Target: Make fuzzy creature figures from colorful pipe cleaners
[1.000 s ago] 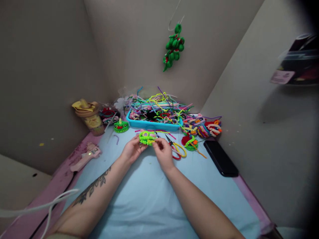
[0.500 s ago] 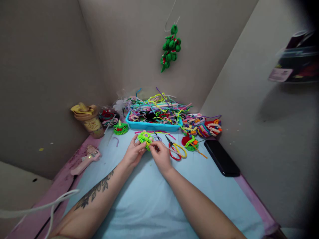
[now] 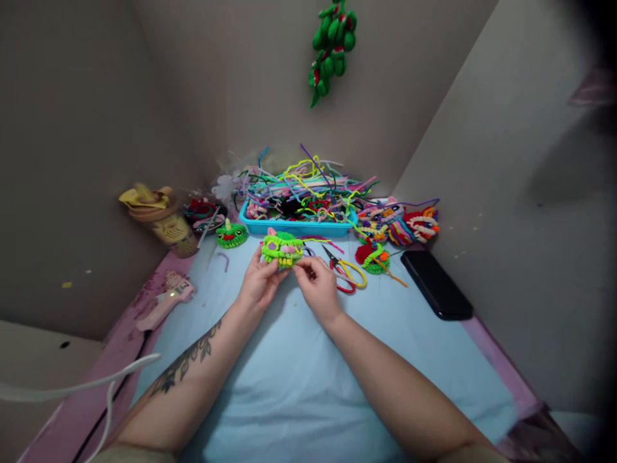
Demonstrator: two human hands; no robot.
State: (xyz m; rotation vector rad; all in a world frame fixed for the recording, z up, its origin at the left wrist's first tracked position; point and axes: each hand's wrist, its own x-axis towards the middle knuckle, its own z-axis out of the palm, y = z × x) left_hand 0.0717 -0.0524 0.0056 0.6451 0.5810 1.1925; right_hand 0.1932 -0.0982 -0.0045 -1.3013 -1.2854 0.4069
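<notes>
My left hand point(image 3: 260, 283) is closed around a bright green pipe-cleaner animal head point(image 3: 283, 249). Pink ear, purple eye, pink nose and a row of yellow teeth face up toward me. At its lower right edge, the fingertips of my right hand point(image 3: 318, 286) are pinched together, touching or nearly touching it. A thin pale stick point(image 3: 346, 277) runs out of my right hand across the scissors; I cannot make out its kind. The scissors point(image 3: 348, 273), with one red and one yellow handle loop, lie just right of that hand.
Behind stands a blue tray point(image 3: 299, 227) heaped with pipe cleaners. A green figure point(image 3: 231, 235), glue gun point(image 3: 166, 302) and cup point(image 3: 168, 225) are at left. On the right lie a red-green figure point(image 3: 373, 258), several colourful figures point(image 3: 400, 225) and a black phone point(image 3: 436, 285).
The head camera has tilted down slightly. The green animal head has been turned so more of its face shows. Both hands keep their places around it.
</notes>
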